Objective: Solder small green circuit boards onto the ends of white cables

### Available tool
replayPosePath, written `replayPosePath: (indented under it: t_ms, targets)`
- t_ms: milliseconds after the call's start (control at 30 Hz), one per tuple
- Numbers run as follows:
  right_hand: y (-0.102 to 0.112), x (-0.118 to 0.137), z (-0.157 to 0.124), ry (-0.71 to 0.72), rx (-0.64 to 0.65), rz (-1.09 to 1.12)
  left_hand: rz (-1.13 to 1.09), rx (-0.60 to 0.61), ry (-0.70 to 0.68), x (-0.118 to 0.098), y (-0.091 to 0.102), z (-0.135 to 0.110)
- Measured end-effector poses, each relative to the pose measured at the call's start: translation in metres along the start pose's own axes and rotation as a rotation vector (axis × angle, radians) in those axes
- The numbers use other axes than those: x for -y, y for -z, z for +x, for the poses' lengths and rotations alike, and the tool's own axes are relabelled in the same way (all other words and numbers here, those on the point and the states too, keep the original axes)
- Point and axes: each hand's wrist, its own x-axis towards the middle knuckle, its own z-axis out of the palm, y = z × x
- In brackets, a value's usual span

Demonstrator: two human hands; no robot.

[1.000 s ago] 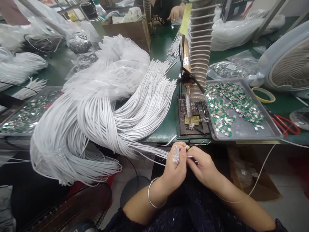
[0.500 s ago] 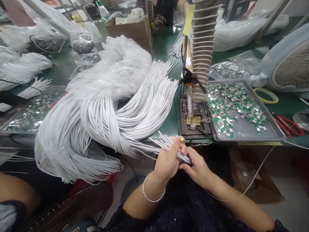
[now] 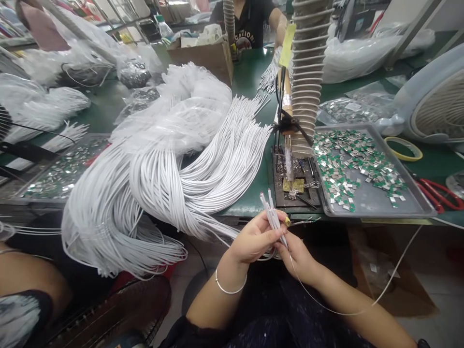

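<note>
Between my two hands stands a small bunch of white cables (image 3: 272, 217), its cut ends pointing up with reddish cores at the tips. My left hand (image 3: 253, 240) pinches the bunch between thumb and fingers. Lower down, my right hand (image 3: 297, 256) closes round the same cables; something yellow shows at a fingertip beside them. A thin pale wire (image 3: 331, 310) loops from my right hand towards the bench edge. Left of my hands lies a big bundle of white cables (image 3: 155, 188), partly wrapped in plastic. A soldering iron (image 3: 288, 157) hangs tip down over its stand.
A grey tray (image 3: 377, 203) with many small green-and-silver boards sits at the right, near red-handled pliers (image 3: 433, 193), a tape roll (image 3: 403, 148) and a fan (image 3: 435, 96). A ribbed hose (image 3: 310, 72) comes down behind the iron. Across the bench sits another person (image 3: 250, 24).
The cables in my hands have swung from slanting left to nearly upright, their ends gathered together. My left hand has shifted its grip on them. The view has moved slightly.
</note>
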Motion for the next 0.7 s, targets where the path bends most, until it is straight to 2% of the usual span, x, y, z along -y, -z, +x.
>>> replayPosePath:
  t_ms: [233,433,567,700]
  targets:
    - [-0.001,-0.005,-0.002,-0.039,0.012,-0.007,0.077,-0.026,-0.009,0.007,0.003,0.007]
    - [-0.002,-0.004,-0.004,-0.057,0.025,-0.004,0.115,-0.097,-0.161,0.016,-0.006,0.008]
    - [0.009,0.004,-0.007,-0.039,0.133,-0.077,0.063,-0.166,-0.171,0.016,-0.012,0.008]
    - [0.027,0.012,-0.011,0.015,0.100,-0.129,-0.042,-0.237,-0.191,0.013,-0.015,0.008]
